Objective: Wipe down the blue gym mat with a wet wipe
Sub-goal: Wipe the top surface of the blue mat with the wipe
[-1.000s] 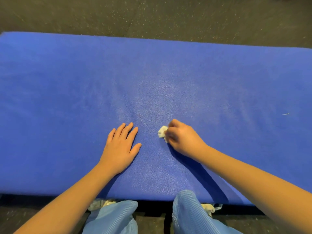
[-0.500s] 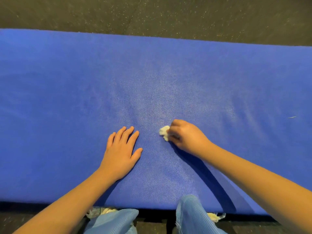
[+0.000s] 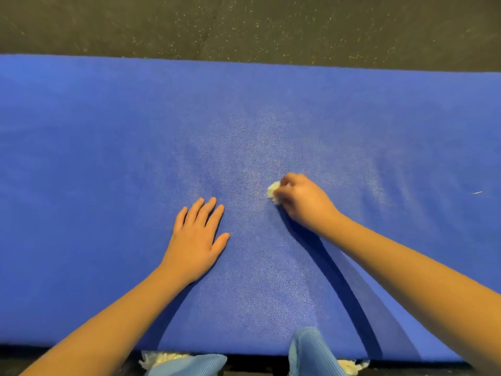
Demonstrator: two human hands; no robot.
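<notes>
The blue gym mat (image 3: pixel 108 158) lies flat across the whole view. My right hand (image 3: pixel 303 202) is closed on a small crumpled white wet wipe (image 3: pixel 272 190) and presses it against the mat near the middle; only the wipe's left end shows past my fingers. My left hand (image 3: pixel 196 240) rests flat on the mat, palm down and fingers spread, a short way to the left of and nearer than the wipe. It holds nothing.
Dark speckled rubber floor (image 3: pixel 244 25) runs beyond the mat's far edge. My knees in light blue trousers (image 3: pixel 309 351) sit at the near edge, with bits of white crumpled material (image 3: pixel 160 359) beside them. A tiny pale speck (image 3: pixel 476 192) lies on the mat at far right.
My right hand with the wipe has slid a little away from me and to the right on the mat. My left hand has stayed flat in place.
</notes>
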